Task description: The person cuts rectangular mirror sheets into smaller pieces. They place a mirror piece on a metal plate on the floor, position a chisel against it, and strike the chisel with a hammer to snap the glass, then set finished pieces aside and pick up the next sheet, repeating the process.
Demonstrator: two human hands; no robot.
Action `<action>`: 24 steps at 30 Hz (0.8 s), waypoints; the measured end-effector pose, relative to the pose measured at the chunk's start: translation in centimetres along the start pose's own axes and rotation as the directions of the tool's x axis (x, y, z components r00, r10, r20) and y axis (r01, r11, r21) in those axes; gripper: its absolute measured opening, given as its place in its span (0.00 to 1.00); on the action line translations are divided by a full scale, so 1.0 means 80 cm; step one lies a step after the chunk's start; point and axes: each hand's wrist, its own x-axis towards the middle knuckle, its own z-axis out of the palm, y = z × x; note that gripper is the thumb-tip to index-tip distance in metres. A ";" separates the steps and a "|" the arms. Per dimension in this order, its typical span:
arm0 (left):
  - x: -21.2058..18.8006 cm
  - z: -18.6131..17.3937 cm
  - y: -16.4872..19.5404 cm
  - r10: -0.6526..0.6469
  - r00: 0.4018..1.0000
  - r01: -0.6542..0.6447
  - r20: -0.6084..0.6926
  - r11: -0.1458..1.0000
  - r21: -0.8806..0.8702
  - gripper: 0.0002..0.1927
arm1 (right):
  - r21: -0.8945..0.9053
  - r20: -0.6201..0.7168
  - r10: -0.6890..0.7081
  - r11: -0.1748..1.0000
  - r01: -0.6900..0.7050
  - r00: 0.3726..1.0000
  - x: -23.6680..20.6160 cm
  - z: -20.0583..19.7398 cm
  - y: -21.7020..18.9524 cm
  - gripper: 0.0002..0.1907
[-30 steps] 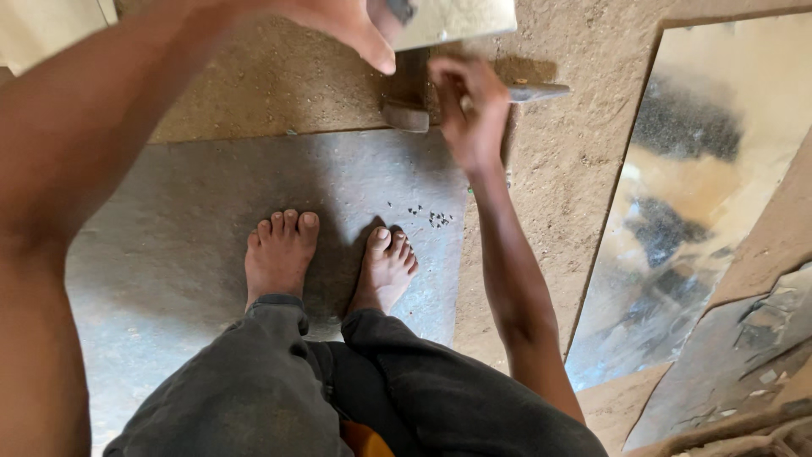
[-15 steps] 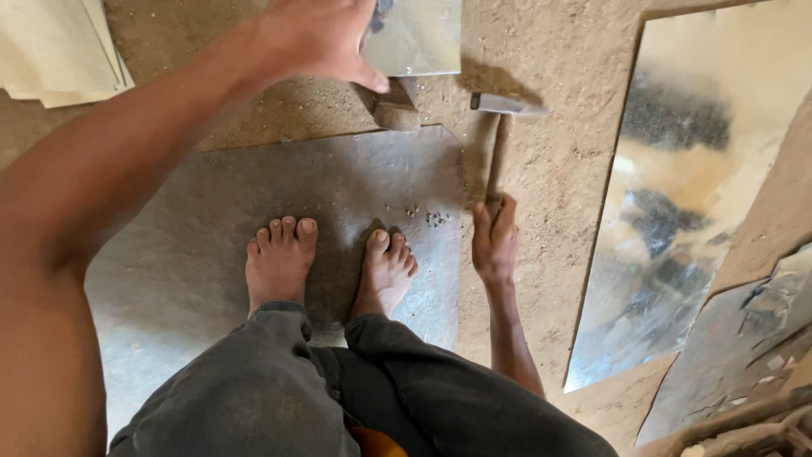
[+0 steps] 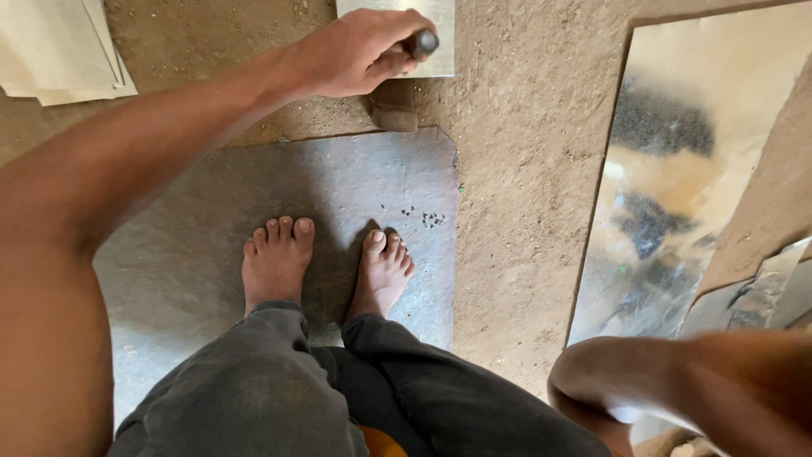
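Left hand grips a dark rod at twelve o'clock; right hand out of sight.

The left hand [image 3: 359, 52] reaches forward to twelve o'clock with its fingers clamped around a short dark rod [image 3: 422, 42], whose round end pokes out toward one o'clock, just over the lower edge of a pale metal sheet [image 3: 436, 34]. A small brown block [image 3: 394, 106] lies on the dirt floor [image 3: 524, 169] right below the hand. At five o'clock only a bent right arm shows; its hand is outside the frame. Two bare feet stand on a grey slab [image 3: 338, 186] at centre, tiny dark specks [image 3: 431, 220] beside the right toes. A long shiny sheet [image 3: 668, 195] lies at three o'clock, pale boards [image 3: 59, 51] at ten o'clock.
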 end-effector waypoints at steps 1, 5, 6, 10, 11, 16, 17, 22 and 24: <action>-0.001 0.000 0.001 -0.010 1.000 0.009 0.013 0.998 0.055 0.15 | -0.055 0.024 -0.002 0.998 0.004 1.000 -0.019 0.020 -0.005 0.06; 0.001 -0.004 0.009 0.026 0.999 -0.032 0.046 0.990 0.134 0.15 | -0.250 0.816 0.362 0.924 -0.290 0.450 -0.141 0.102 -0.012 0.06; 0.003 -0.005 0.013 -0.037 0.997 0.028 0.075 0.992 0.127 0.16 | -0.281 0.867 0.385 0.903 -0.326 0.317 -0.160 0.107 -0.014 0.06; 0.023 -0.014 0.024 0.025 0.999 -0.024 0.031 0.999 -0.022 0.12 | -0.296 0.815 0.490 0.811 -0.505 0.309 -0.156 0.088 -0.026 0.06; 0.028 -0.015 0.026 -0.279 0.957 0.286 0.082 0.955 -0.077 0.11 | -0.262 0.775 0.494 0.819 -0.510 0.395 -0.134 0.077 -0.030 0.08; 0.070 -0.044 0.009 -0.580 0.768 0.501 0.271 0.282 -0.818 0.13 | 0.265 0.326 0.299 0.882 -0.390 0.897 -0.037 0.063 -0.037 0.13; 0.073 -0.046 0.007 -0.654 0.707 0.554 0.269 0.276 -0.785 0.12 | 0.306 0.203 0.220 0.911 -0.276 0.954 -0.037 0.068 -0.034 0.13; 0.076 -0.046 0.024 -0.688 0.684 0.618 0.243 0.370 -0.693 0.13 | -0.210 0.774 0.343 0.932 -0.295 0.532 -0.196 0.105 -0.012 0.11; 0.069 -0.046 0.042 -0.726 0.673 0.669 0.139 0.518 -0.532 0.13 | -0.308 0.797 0.432 0.892 -0.332 0.422 -0.275 0.096 -0.002 0.11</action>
